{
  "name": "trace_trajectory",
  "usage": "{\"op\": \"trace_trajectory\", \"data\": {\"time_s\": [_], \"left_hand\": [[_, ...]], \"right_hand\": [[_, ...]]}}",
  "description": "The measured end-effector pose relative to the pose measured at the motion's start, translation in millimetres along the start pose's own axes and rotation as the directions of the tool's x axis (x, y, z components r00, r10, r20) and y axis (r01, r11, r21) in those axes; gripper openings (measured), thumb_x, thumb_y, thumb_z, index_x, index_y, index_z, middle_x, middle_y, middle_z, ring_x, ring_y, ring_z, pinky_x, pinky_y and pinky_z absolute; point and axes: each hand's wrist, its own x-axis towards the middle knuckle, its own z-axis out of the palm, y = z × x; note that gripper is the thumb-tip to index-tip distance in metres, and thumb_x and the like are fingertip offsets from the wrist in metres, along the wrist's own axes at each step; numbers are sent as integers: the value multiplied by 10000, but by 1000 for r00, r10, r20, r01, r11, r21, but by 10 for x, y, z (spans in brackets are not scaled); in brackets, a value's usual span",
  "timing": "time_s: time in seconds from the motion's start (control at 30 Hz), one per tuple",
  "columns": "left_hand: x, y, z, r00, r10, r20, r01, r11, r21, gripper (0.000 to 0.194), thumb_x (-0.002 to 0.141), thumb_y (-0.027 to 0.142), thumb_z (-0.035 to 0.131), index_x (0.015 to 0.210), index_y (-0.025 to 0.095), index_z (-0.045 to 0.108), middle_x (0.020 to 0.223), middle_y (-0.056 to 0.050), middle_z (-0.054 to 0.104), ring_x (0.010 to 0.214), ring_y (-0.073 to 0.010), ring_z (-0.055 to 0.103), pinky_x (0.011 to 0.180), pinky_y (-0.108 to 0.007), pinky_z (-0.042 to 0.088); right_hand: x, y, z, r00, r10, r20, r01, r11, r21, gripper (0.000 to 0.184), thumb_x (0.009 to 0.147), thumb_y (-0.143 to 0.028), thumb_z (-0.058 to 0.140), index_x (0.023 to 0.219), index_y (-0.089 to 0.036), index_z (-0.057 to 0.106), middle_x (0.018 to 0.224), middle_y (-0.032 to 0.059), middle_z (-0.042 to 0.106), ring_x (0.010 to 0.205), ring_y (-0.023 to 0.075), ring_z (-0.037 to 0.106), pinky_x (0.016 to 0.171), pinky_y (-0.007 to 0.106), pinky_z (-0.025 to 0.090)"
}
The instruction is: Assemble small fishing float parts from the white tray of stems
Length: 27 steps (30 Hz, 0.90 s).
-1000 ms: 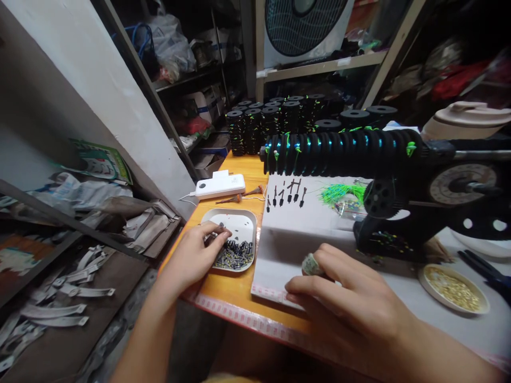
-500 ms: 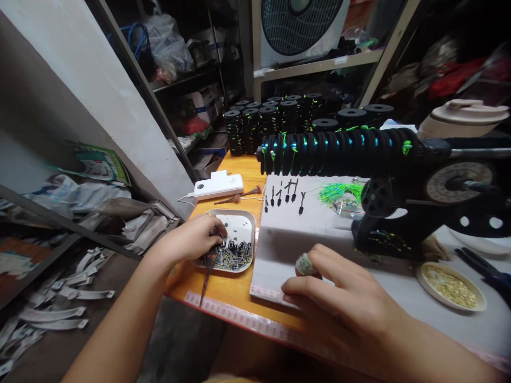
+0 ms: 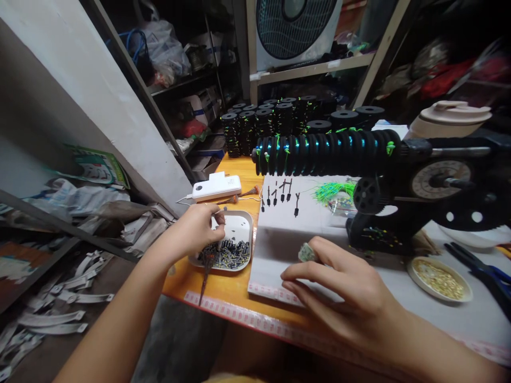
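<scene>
My left hand (image 3: 199, 229) hovers over the near-left part of a white tray (image 3: 248, 223). Its thumb and curled fingers stand apart, with nothing visible between them. Small dark, grey and yellow-tipped cylindrical pieces (image 3: 231, 254) lie heaped in the tray. A brown, thin-stemmed bundle (image 3: 206, 268) sticks out over the tray's near rim. My right hand (image 3: 339, 282) is above the front of the white work sheet (image 3: 275, 239), fingers loosely bent and apart, holding nothing that I can see. Mottled green material (image 3: 306, 252) is at one fingertip, seemingly a wrap.
A black machine (image 3: 379, 213) carries a ringed black roller (image 3: 327, 151) with green and blue strands. Several small dark parts (image 3: 282, 194) lie below it, beside bright green strands (image 3: 334, 192). At right are a dish of gold bits (image 3: 441, 279) and dark-handled pliers (image 3: 475, 266). A white power bank (image 3: 217, 186) sits behind the tray.
My left hand has lifted from the heap of pieces and shifted slightly away from me, its thumb now showing. My right hand's fingers have straightened a little. The view has turned slightly.
</scene>
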Motion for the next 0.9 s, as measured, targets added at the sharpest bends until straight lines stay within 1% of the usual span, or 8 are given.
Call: {"op": "trace_trajectory", "data": {"time_s": [0.13, 0.2, 0.27, 0.4, 0.47, 0.7, 0.83, 0.9], "left_hand": [[-378, 311, 108, 986, -44, -162, 1, 966, -258, 127, 818, 274, 591, 877, 197, 673, 660, 23, 581, 576, -136, 517, 537, -240, 416], [-570, 496, 299, 949, -168, -266, -60, 734, -677, 143, 760, 250, 708, 890, 203, 743, 769, -17, 691, 665, -156, 606, 593, -240, 482], [-710, 653, 537, 904, -324, -278, -88, 496, -864, 35, 731, 193, 760, 698, 200, 749, 703, -17, 712, 652, -137, 621, 602, -209, 480], [-815, 828, 933, 886, -464, 4, -16, -38, -999, 204, 619, 262, 919, 706, 173, 757, 652, -26, 728, 508, -67, 535, 511, -161, 445], [-826, 877, 1035, 874, -478, 89, -4, -190, -982, 266, 574, 274, 952, 698, 168, 742, 657, -9, 717, 488, -46, 512, 489, -143, 430], [-856, 1037, 1077, 834, -532, 145, -51, -335, -941, 306, 514, 238, 978, 661, 189, 714, 650, 44, 650, 507, -36, 520, 530, -130, 469], [-853, 1037, 1091, 837, -528, 142, -47, -329, -943, 293, 525, 255, 974, 662, 199, 720, 641, 46, 628, 521, -46, 524, 543, -134, 478], [-862, 960, 1095, 834, -545, 93, -55, -249, -967, 274, 553, 285, 960, 675, 206, 729, 665, 38, 640, 543, -59, 539, 560, -145, 489]], "right_hand": [[-21, -41, -37, 998, 40, -55, -39, 999, 28, 143, 908, -71, 585, 875, -157, 694, 674, -2, 442, 615, 142, 430, 522, 265, 307], [-40, -59, -54, 994, 55, -89, -51, 997, 52, 132, 894, -71, 594, 861, -170, 674, 661, -7, 462, 598, 138, 428, 524, 272, 317], [-55, -67, -55, 990, 81, -113, -69, 992, 109, 125, 880, -71, 596, 851, -185, 636, 681, -5, 495, 605, 136, 454, 528, 270, 343], [-59, -62, -20, 986, 133, -101, -100, 956, 275, 158, 855, -55, 583, 820, -202, 538, 799, 21, 565, 709, 143, 567, 566, 252, 430], [-57, -65, -5, 987, 132, -89, -97, 943, 319, 172, 848, -44, 582, 820, -201, 517, 848, 32, 582, 760, 144, 604, 625, 255, 481], [-81, -85, -20, 988, 133, -80, -103, 947, 304, 162, 842, -41, 592, 834, -189, 529, 909, 49, 610, 777, 123, 616, 625, 219, 486], [-83, -74, -18, 988, 132, -77, -104, 949, 299, 170, 839, -35, 598, 835, -191, 529, 905, 44, 622, 747, 115, 591, 606, 215, 472], [-71, -68, -17, 989, 125, -80, -96, 948, 302, 169, 841, -31, 593, 836, -190, 533, 900, 47, 617, 766, 124, 597, 606, 218, 473]]}}
